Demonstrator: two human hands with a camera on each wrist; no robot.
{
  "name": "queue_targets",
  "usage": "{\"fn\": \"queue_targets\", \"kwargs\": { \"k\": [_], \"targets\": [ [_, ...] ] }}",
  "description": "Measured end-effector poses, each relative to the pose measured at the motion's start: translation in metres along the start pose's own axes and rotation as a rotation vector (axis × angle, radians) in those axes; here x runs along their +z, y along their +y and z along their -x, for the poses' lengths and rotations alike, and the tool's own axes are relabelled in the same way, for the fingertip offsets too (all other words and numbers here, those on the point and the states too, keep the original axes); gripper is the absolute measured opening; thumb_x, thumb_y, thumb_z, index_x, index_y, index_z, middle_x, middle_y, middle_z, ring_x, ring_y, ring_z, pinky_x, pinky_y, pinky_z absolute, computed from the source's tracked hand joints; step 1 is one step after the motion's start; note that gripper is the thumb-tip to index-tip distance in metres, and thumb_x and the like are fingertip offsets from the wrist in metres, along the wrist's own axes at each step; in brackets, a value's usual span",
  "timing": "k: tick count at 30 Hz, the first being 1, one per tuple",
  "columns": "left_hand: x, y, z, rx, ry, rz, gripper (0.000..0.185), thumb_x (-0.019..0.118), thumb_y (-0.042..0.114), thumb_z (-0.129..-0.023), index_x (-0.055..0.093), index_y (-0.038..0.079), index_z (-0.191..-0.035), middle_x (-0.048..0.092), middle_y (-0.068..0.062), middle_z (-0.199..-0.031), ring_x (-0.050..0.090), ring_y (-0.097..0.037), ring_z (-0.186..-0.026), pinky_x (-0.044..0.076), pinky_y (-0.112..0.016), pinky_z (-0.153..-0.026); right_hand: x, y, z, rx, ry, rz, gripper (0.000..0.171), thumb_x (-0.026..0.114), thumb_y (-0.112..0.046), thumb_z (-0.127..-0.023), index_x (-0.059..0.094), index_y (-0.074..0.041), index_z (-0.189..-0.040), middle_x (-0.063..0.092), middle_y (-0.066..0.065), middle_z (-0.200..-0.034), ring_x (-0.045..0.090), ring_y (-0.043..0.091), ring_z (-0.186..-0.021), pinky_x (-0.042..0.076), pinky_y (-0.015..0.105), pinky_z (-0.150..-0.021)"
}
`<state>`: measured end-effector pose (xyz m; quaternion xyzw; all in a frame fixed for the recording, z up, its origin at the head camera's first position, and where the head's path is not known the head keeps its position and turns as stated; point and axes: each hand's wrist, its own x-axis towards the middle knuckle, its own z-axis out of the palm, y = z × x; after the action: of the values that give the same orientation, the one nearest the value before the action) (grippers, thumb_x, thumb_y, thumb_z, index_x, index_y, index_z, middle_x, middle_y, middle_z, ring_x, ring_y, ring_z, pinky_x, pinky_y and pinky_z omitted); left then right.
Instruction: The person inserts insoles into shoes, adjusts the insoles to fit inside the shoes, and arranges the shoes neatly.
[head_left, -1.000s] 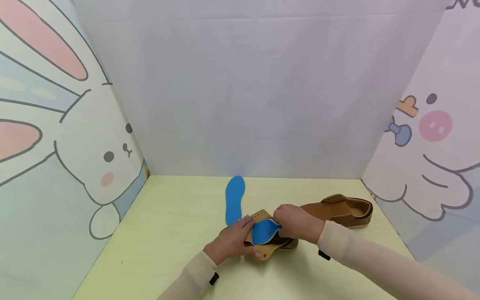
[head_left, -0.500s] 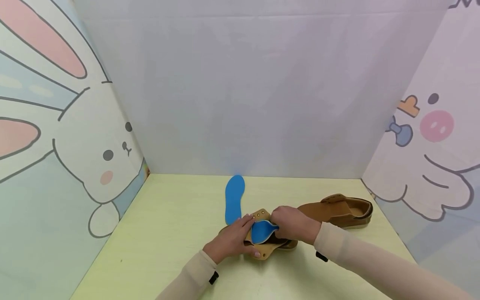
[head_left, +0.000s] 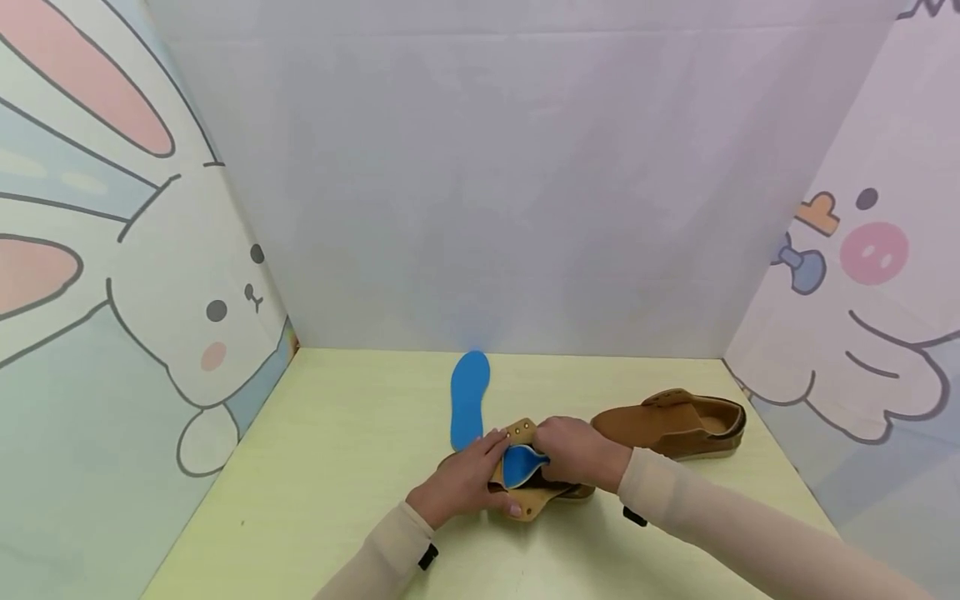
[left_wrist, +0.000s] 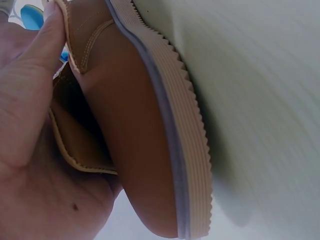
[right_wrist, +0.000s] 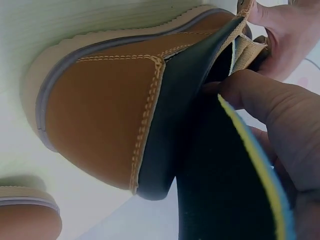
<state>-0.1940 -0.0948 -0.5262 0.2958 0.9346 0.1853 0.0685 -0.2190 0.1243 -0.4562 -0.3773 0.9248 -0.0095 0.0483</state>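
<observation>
Near the front middle of the table, a brown leather shoe (head_left: 534,503) stands on its sole, toe to the left. My left hand (head_left: 459,482) grips its upper at the opening; in the left wrist view the thumb lies along a flap of the shoe (left_wrist: 135,130). A blue insole (head_left: 519,467) is partly inside the opening, its front end hidden. My right hand (head_left: 576,452) pinches the insole and bends it at the shoe's heel side. From the right wrist, the insole (right_wrist: 215,170) shows a dark underside and a yellow layer at its edge.
A second blue insole (head_left: 469,400) lies flat behind the left hand. Another brown shoe (head_left: 645,427) rests at the right, just beyond the right hand. The pale yellow table (head_left: 330,442) ends at a plain back wall, with cartoon-printed panels on both sides.
My right hand has moved a little to the left and slightly down, taking the insole farther into the shoe. Less blue shows now. My left hand has stayed in place.
</observation>
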Motion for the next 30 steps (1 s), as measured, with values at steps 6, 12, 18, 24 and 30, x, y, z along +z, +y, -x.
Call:
{"fn": "queue_targets", "kwargs": {
  "k": [6,12,18,24,30],
  "targets": [
    [-0.001,0.000,0.001,-0.004,-0.010,0.000,0.105,0.066,0.073,-0.080,0.035,0.010,-0.159,0.030,-0.006,-0.164,0.031,-0.028,-0.149,0.039,-0.043,-0.113,0.005,-0.003,-0.005,-0.033,0.005,-0.012,0.029,0.083,-0.012,-0.079,0.058,-0.019,-0.066,0.041,-0.011,-0.057,0.034,0.007,-0.055,0.031,0.025,-0.050],
    [-0.002,0.001,0.002,0.000,-0.005,0.008,0.106,0.067,0.072,-0.081,0.034,0.009,-0.159,0.030,-0.007,-0.164,0.031,-0.028,-0.149,0.039,-0.043,-0.114,0.010,-0.006,-0.010,-0.040,0.005,-0.015,0.025,0.083,-0.015,-0.080,0.061,-0.019,-0.069,0.042,-0.010,-0.057,0.036,0.008,-0.055,0.033,0.025,-0.051],
    [-0.001,0.000,0.003,0.012,0.003,0.001,0.105,0.065,0.072,-0.082,0.033,0.009,-0.159,0.031,-0.008,-0.163,0.031,-0.028,-0.149,0.038,-0.042,-0.114,0.012,-0.011,-0.012,-0.067,0.033,-0.007,0.017,0.083,-0.012,-0.080,0.067,-0.017,-0.075,0.050,-0.012,-0.063,0.042,0.007,-0.058,0.037,0.025,-0.054],
    [-0.002,0.001,0.002,0.016,0.005,-0.013,0.105,0.066,0.073,-0.082,0.034,0.009,-0.159,0.031,-0.009,-0.163,0.031,-0.029,-0.149,0.038,-0.043,-0.115,0.016,-0.015,-0.012,-0.075,0.065,0.034,0.012,0.080,-0.011,-0.082,0.069,-0.014,-0.077,0.055,-0.008,-0.066,0.049,0.007,-0.061,0.044,0.024,-0.056],
    [-0.003,0.001,0.001,0.016,0.002,-0.008,0.105,0.065,0.072,-0.082,0.033,0.008,-0.159,0.031,-0.009,-0.163,0.031,-0.028,-0.149,0.037,-0.042,-0.115,0.021,-0.013,-0.014,-0.076,0.081,0.047,0.009,0.081,-0.012,-0.081,0.072,-0.014,-0.080,0.064,-0.004,-0.076,0.055,0.009,-0.066,0.046,0.025,-0.056]
  ]
}}
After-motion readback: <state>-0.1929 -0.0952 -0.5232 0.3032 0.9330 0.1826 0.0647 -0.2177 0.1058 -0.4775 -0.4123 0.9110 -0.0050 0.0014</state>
